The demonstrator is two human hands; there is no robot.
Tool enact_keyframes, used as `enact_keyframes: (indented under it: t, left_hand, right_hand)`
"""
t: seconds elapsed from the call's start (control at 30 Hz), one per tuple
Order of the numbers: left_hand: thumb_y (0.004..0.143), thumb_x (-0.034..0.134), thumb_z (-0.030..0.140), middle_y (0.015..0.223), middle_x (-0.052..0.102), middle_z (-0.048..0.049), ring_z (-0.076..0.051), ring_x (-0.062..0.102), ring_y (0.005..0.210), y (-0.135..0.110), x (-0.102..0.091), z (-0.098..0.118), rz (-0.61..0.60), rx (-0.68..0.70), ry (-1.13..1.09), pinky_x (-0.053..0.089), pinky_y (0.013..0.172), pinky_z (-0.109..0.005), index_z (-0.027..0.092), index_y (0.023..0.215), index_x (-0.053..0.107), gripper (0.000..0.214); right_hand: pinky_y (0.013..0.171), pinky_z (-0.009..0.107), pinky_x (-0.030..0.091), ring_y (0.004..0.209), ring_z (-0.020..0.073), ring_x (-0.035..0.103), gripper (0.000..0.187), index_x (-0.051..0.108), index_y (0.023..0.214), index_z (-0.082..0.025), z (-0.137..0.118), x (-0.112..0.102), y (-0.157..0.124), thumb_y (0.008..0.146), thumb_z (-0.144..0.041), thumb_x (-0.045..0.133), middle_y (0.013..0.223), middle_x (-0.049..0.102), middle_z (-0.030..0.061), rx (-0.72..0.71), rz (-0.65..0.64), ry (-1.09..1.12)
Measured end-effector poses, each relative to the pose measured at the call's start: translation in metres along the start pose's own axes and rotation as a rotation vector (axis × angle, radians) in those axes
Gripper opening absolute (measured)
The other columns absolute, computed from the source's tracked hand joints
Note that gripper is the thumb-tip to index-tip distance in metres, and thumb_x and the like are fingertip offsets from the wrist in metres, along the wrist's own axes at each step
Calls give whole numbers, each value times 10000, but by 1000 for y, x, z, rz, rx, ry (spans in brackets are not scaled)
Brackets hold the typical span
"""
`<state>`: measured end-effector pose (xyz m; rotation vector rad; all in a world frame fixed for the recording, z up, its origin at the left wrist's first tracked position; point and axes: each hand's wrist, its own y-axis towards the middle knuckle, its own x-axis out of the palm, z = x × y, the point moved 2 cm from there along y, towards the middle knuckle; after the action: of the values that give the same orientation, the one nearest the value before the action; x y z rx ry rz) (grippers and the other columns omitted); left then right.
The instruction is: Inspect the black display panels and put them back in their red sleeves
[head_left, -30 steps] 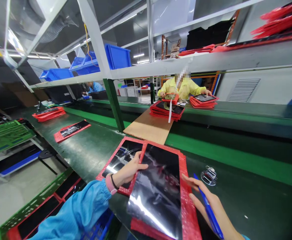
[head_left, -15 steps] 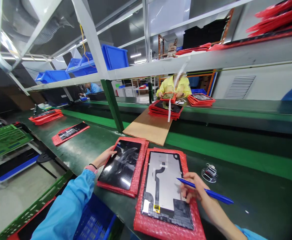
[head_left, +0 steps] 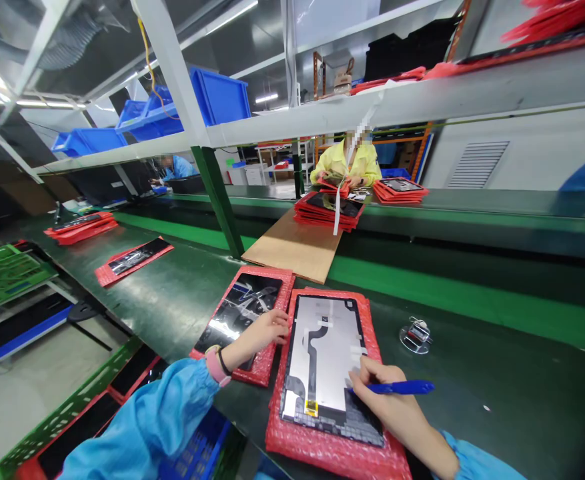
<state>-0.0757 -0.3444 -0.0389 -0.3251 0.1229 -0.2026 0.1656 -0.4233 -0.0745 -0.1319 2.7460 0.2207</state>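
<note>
My right hand [head_left: 385, 393] is closed around a slim blue pen [head_left: 405, 387], its back end pointing right. The fingertips are at the lower right of a tablet screen panel [head_left: 339, 340], which lies back side up, with a dark flex cable and a yellow patch. Under that panel is red bubble wrap [head_left: 332, 457]. My left hand [head_left: 262, 335] is held over the right side of a glossy black screen [head_left: 229, 320], fingers slightly bent and holding nothing. Its fingertips are near the left edge of the panel's wrap. The black screen also lies on red bubble wrap [head_left: 259, 375].
A small clear round holder [head_left: 416, 335] stands on the green bench at right. Beyond are a brown board [head_left: 297, 250], a red-wrapped screen stack [head_left: 327, 211] and a co-worker in yellow [head_left: 347, 163]. Another wrapped screen [head_left: 135, 259] lies left; a green crate [head_left: 87, 407] sits below.
My left hand has left the black screen's left edge and moved right across it toward the panel. My right hand has shifted slightly left and down, and the pen's back end has tilted up.
</note>
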Motion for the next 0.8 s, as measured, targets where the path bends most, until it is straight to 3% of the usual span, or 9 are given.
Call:
enact_keyframes:
  t: [0.13,0.27,0.33,0.43,0.57,0.63,0.7,0.8]
  left_hand:
    - [569,676,117,771,605,-7,-119,580,689,-5,8,4,-60,-123,-61,486,706,-292,143,855,587,301]
    - [534,727,150,620,575,27,-106,541,568,2,6,9,-84,-219,-99,471,634,-291,144,767,583,274]
    - [527,752,160,577,569,38,-96,525,532,6,8,11,-72,-212,-116,434,576,-251,148,720,579,260]
    - [512,784,148,625,632,9,-114,577,584,8,19,17,-107,-146,-169,424,567,-227,140,718,609,270]
    - [486,782,115,736,702,-59,-187,654,654,3,45,17,-195,-88,-286,503,660,-306,120,832,648,371]
    - [483,766,92,738,709,-60,-194,661,629,0,54,15,-185,-61,-330,513,643,-317,127,873,644,410]
    - [490,755,74,762,719,-63,-193,668,633,-4,59,15,-167,-21,-359,515,627,-303,131,903,639,432]
    - [552,757,93,885,734,-65,-186,683,718,-11,58,26,-134,81,-388,524,666,-280,148,977,631,447]
  right_hand:
    - [520,264,224,502,102,320,331,350,511,-208,1,0,0,709,-252,612,494,354,-58,24,16,53]
    - [516,251,240,502,101,342,353,379,502,-204,6,-2,3,702,-306,651,480,390,-50,82,58,199]
    - [485,240,249,466,95,341,378,390,533,-209,8,-4,6,738,-413,633,466,412,-47,125,57,317]
    - [404,214,172,390,68,208,415,393,620,-223,9,-5,10,800,-568,536,426,327,-89,189,60,503]
    - [382,199,120,394,53,109,430,450,687,-211,7,-5,14,821,-613,523,428,227,-123,217,97,662]
    - [384,189,146,389,42,159,405,497,691,-192,4,-9,14,801,-567,604,428,287,-110,202,128,696]
    - [406,175,230,412,41,295,346,556,711,-175,-2,-18,13,762,-485,700,470,435,-70,169,171,715]
    - [504,190,397,565,87,528,323,636,897,-186,-15,-39,12,770,-477,697,757,683,34,120,228,753]
